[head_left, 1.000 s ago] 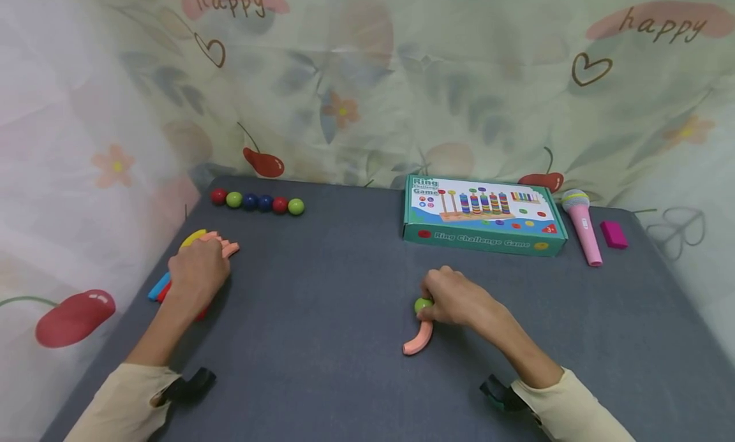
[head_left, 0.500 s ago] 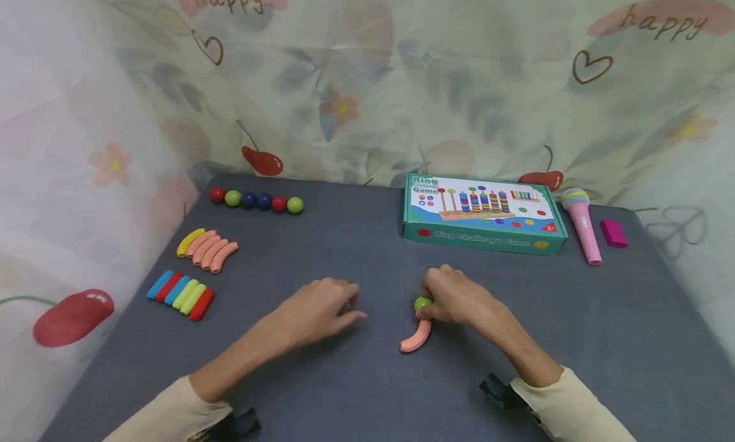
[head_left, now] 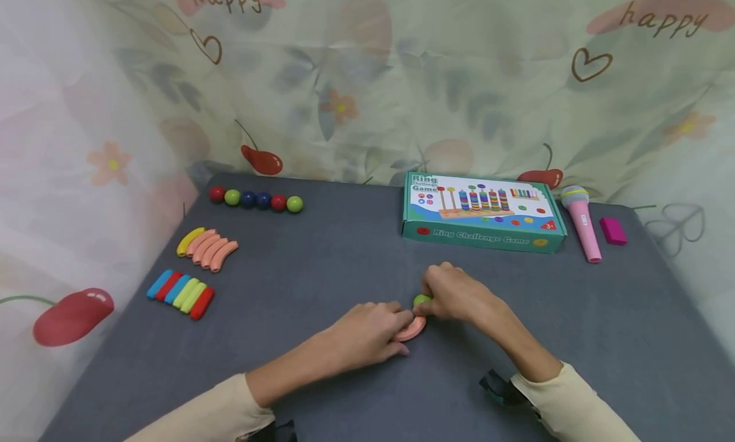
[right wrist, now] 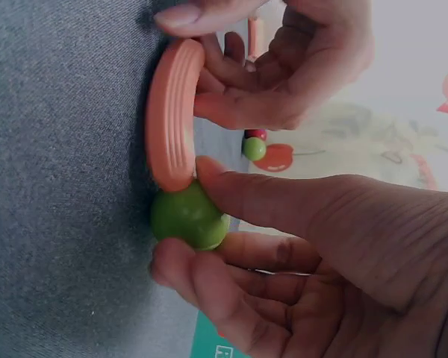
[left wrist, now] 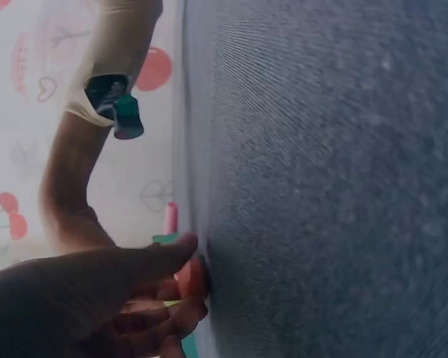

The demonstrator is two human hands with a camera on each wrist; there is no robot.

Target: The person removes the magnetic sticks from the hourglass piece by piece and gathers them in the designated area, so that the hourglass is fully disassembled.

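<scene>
Desk (head_left: 321, 263): dark grey, felt-like surface, fine weave visible in wrist views. Far edge meets hanging curtain (head_left: 367, 97); curtain wraps left side as well. Curtain pale green-white, thin, printed with red cherries, pink flowers, grey leaves, brown heart outlines, word "happy" on pink patches at top left and top right. Left portion brighter, washed out, light coming through. Light even, soft; faint shadows on desk. No floor or window frame visible.
</scene>
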